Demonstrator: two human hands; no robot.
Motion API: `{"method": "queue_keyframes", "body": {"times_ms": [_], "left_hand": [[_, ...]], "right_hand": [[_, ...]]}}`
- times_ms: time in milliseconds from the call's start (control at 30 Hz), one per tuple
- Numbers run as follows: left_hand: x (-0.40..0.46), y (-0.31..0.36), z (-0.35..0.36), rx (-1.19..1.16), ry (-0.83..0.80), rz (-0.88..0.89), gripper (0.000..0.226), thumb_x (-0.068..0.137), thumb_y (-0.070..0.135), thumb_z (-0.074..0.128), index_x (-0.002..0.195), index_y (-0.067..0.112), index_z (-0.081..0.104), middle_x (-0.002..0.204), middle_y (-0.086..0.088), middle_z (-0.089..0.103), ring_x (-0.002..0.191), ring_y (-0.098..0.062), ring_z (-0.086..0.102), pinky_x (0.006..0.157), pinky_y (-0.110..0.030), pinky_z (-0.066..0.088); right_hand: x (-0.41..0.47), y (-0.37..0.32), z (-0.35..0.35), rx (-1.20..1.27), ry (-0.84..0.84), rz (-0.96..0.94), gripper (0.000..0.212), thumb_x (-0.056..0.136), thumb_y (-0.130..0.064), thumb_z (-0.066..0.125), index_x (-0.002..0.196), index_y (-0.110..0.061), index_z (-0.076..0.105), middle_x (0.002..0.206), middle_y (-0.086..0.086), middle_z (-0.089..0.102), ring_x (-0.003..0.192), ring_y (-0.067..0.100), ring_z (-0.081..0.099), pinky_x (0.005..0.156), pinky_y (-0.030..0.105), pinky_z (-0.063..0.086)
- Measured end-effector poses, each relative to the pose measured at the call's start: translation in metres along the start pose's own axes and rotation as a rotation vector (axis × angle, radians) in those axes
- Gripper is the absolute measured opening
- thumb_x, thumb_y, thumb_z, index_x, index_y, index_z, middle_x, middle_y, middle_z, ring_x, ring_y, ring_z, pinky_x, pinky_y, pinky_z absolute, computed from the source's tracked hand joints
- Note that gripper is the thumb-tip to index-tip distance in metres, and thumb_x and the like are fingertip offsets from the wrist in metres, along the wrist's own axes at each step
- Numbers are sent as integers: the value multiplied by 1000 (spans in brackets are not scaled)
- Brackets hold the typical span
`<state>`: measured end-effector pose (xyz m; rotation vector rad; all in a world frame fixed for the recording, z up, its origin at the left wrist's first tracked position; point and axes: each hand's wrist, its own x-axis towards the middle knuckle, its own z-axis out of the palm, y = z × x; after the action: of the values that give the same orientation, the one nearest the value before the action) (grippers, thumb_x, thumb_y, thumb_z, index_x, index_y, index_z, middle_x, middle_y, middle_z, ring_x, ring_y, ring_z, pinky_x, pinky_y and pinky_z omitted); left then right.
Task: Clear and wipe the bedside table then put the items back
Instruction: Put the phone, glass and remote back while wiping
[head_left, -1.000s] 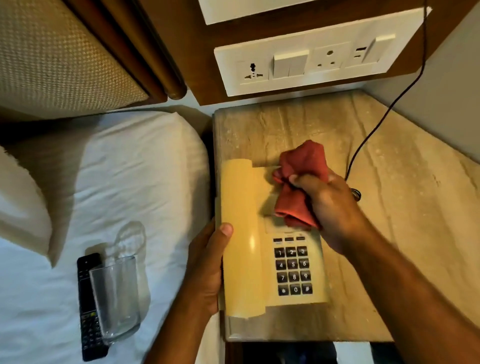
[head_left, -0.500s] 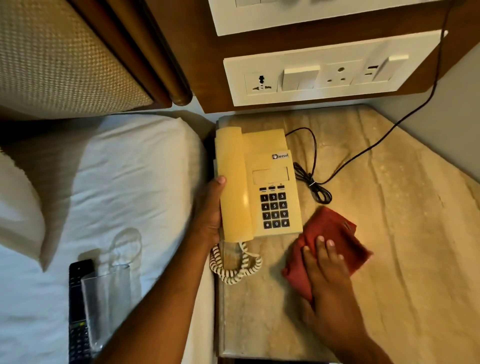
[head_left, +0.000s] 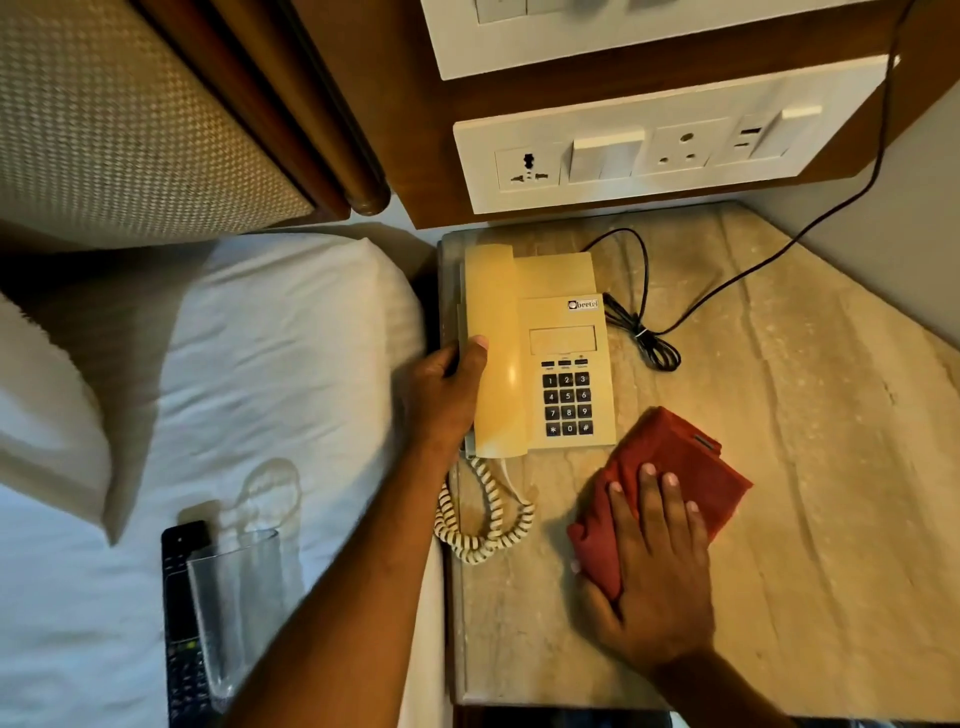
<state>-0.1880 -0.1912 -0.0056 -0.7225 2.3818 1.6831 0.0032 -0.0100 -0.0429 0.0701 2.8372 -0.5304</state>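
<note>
Telephone (head_left: 540, 353) stood at the back-left corner of the bedside table (head_left: 831, 467), no longer near the front edge; the left hand (head_left: 447, 400) grasped its side. The right hand (head_left: 654, 566), fingers flat and unclenched, now pressed the red cloth (head_left: 691, 462) on the marble instead of on the phone.

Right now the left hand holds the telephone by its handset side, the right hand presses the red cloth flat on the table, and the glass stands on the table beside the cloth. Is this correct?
One detail is wrong. The glass is not on the bedside table; the head view shows it on the white bed sheet, beside the remote control. The rest holds: left hand on the telephone, right hand flat on the red cloth.
</note>
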Motion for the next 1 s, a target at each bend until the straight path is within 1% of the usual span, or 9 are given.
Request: {"method": "queue_keyframes", "body": {"times_ms": [133,233,367,500,667,733,800,933,1000], "left_hand": [[-2,-6,0,100,-27,37,32,101,33,58,103,7,76,75,2,67,65,-4,58,54,-8,46],[-4,-9,-3,203,21,173,43,98,46,54,93,10,77,78,-6,74,68,-14,65,62,-24,53],[-5,-10,-11,413,123,378,45,96,48,54,74,12,71,69,-6,73,60,-16,59,58,-23,37],[-21,-15,-25,425,122,367,55,99,53,47,104,5,73,92,-16,77,86,-31,70,74,-31,53],[-99,-38,-71,715,343,528,41,99,35,55,125,5,68,118,-15,73,118,-34,62,99,-48,47],[-135,-52,-104,930,458,434,51,99,38,53,137,4,57,139,-20,61,136,-40,49,111,-57,35],[-155,-68,-144,1074,527,169,66,98,44,52,145,0,43,150,-30,44,141,-50,38,112,-63,29],[-162,-86,-189,1136,374,-148,85,95,59,45,147,-7,31,125,-34,60,112,-49,58,89,-58,47],[-159,-84,-192,1125,259,-161,83,95,60,39,143,-7,37,116,-31,64,102,-46,61,81,-53,50]], "right_hand": [[-1,1,1,16,35,-13,89,78,-59,44,149,-6,39,161,21,24,150,38,19,120,56,13],[-1,1,1,20,60,-21,89,76,-58,45,148,-5,40,160,22,26,149,39,21,119,58,16],[-1,2,4,16,59,-34,88,77,-59,44,149,-8,40,160,21,26,149,39,21,119,57,16],[-4,-2,8,38,89,11,82,83,-59,39,149,-11,41,162,16,24,151,36,17,119,55,14],[-54,-40,34,65,106,-77,84,83,-64,44,144,-7,48,158,22,31,148,41,24,117,55,17],[-85,-64,53,59,65,-183,87,75,-63,57,143,-9,51,156,22,36,146,42,29,114,57,23],[-101,-85,64,71,1,-257,87,69,-58,64,142,-12,53,155,20,39,144,41,33,111,57,27],[-100,-111,67,230,-128,-207,79,64,-39,54,140,-17,51,156,12,39,147,34,26,117,47,15],[-99,-123,56,580,-77,-24,67,71,-26,52,137,-17,56,153,2,45,148,24,28,122,35,14]]}}
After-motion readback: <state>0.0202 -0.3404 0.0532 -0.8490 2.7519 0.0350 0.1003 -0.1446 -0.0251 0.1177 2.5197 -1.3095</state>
